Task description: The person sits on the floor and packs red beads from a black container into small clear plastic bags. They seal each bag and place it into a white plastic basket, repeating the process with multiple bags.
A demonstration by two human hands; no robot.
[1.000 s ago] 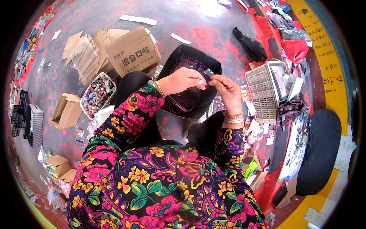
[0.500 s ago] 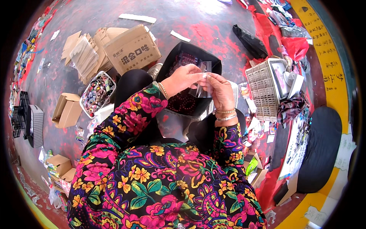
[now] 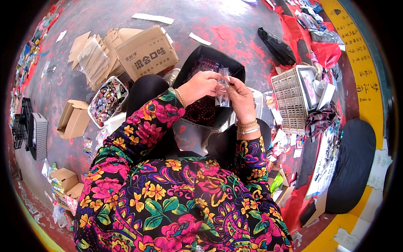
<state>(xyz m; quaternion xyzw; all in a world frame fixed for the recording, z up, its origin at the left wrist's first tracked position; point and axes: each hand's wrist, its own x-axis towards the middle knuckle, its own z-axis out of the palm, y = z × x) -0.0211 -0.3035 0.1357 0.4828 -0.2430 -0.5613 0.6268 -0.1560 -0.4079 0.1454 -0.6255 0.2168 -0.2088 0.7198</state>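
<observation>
Small clear plastic bag (image 3: 223,86) held upright between both hands above black bin (image 3: 235,69) of dark red beads (image 3: 201,111). Left hand (image 3: 201,84) fingers pinch its top; right hand (image 3: 241,98) fingers grip its side. Cardboard box (image 3: 147,52) lies left.

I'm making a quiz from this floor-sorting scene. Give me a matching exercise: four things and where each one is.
Things:
1. small clear bag
2. cardboard box
3. grey compartment tray
4. white tub of mixed trinkets

Places:
A. on the floor to the person's right
B. between both hands
C. on the floor to the person's left, near the knee
D. ahead and left, beyond the knee

Pairs: 1-B, 2-D, 3-A, 4-C
</observation>
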